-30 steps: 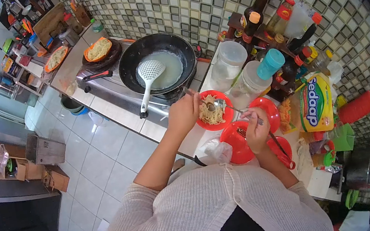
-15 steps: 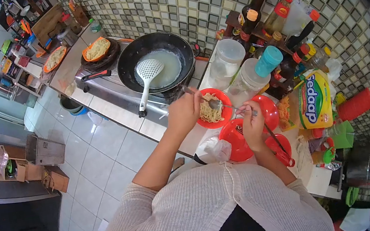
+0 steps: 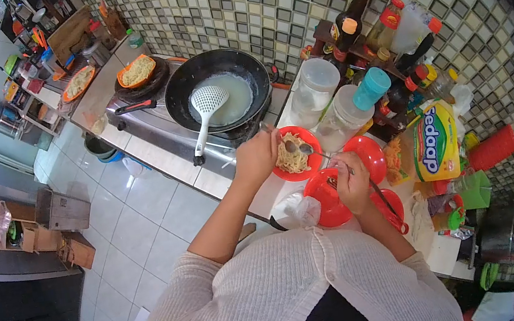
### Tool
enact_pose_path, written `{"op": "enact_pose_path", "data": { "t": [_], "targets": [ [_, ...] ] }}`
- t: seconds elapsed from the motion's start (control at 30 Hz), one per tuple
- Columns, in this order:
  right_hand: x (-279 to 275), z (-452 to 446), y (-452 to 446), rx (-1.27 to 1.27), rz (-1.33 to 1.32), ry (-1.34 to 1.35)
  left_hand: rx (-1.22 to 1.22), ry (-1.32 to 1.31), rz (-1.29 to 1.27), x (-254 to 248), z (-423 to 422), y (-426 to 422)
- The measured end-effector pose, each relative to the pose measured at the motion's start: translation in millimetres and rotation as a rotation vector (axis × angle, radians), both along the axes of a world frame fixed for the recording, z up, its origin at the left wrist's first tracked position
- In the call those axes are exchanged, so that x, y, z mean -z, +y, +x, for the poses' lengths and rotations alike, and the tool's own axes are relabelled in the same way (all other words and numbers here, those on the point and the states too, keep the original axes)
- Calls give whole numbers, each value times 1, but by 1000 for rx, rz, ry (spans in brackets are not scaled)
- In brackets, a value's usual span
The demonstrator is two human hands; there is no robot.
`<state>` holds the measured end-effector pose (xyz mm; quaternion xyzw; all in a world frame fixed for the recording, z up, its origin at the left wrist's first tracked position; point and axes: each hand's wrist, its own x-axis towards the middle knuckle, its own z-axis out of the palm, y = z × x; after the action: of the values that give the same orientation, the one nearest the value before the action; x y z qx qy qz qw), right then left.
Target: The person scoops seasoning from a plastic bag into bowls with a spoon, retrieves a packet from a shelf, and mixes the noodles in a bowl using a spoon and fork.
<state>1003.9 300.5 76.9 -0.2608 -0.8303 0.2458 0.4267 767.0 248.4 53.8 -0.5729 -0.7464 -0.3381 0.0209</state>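
A red bowl (image 3: 318, 164) holds pale noodles (image 3: 297, 161), with two metal spoons dipping into them. My left hand (image 3: 257, 155) is closed around the handle of one spoon (image 3: 290, 147) at the bowl's left side. From the right, my right hand (image 3: 352, 181) grips the other spoon (image 3: 306, 148), whose head rests near the first. Under my right hand sits a red plate or bowl (image 3: 327, 206) with small dark bits in it. Another red bowl (image 3: 366, 156) and a red container (image 3: 391, 203) with a dark utensil lie just beyond.
A black wok (image 3: 178, 99) with cloudy liquid and a white slotted ladle (image 3: 209, 100) stands on the stove (image 3: 156, 128). Noodles fill orange plates (image 3: 125, 82) farther left. Clear jars (image 3: 315, 82), bottles (image 3: 361, 2) and a yellow Sedaap pack (image 3: 437, 143) crowd the wall side.
The spoon heads have come closer together among the noodles. My right hand has dropped slightly toward my body, while my left hand stays near the bowl's left rim.
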Motion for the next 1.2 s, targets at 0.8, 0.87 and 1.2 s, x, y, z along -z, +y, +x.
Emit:
{"op": "enact_pose_path", "data": {
  "t": [0.8, 0.87, 1.2],
  "targets": [
    [6, -18, -25, 113, -396, 140, 111, -370, -41, -24, -28, -31],
    [19, -19, -29, 93, -369, 62, 135, -397, -1, -9, -31, -28],
    [26, -3, -60, 160, -63, -260, 340, -515, 93, 8, -39, -19]
  ]
}}
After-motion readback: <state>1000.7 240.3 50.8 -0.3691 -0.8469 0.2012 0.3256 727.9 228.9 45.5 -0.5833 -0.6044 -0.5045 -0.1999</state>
